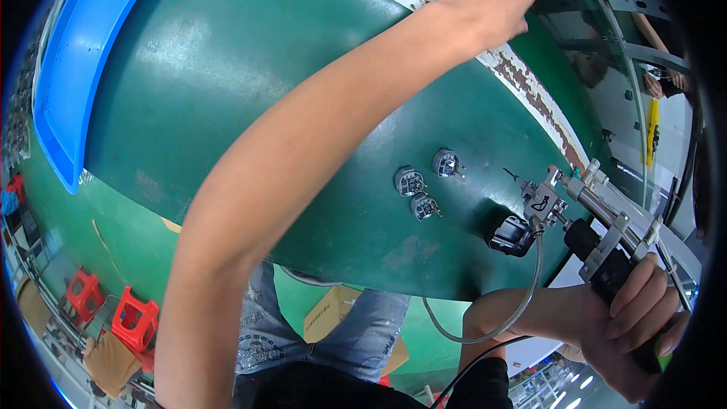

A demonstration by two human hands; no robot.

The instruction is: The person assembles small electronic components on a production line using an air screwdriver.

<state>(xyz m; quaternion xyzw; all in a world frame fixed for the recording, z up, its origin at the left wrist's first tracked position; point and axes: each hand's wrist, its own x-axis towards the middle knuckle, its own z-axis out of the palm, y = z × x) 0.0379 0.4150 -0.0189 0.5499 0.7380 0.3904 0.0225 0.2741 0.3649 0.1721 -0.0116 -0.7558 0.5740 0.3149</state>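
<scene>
My left arm stretches across the green-topped table, and my left hand (491,1) is closed beyond its far white edge. Whatever its curled fingers hold, if anything, is hidden. At the right, my right hand (640,322) wraps around the black body of a metal dispensing valve (544,201) with a thin needle tip and a clear hose. Below the valve, near the needle side, a small open black housing (510,235) rests on the table. To its left lie three small round grey parts with metal pins: one farther (447,163), one at left (410,181) and one nearer (424,206).
A long blue tray (64,79) lies at the table's left end. Chipped white paint covers the table's far edge (530,95). A glass panel (598,68) stands at the right, with a person's hands visible in it. Red stools (136,318) and a cardboard box (331,310) are below.
</scene>
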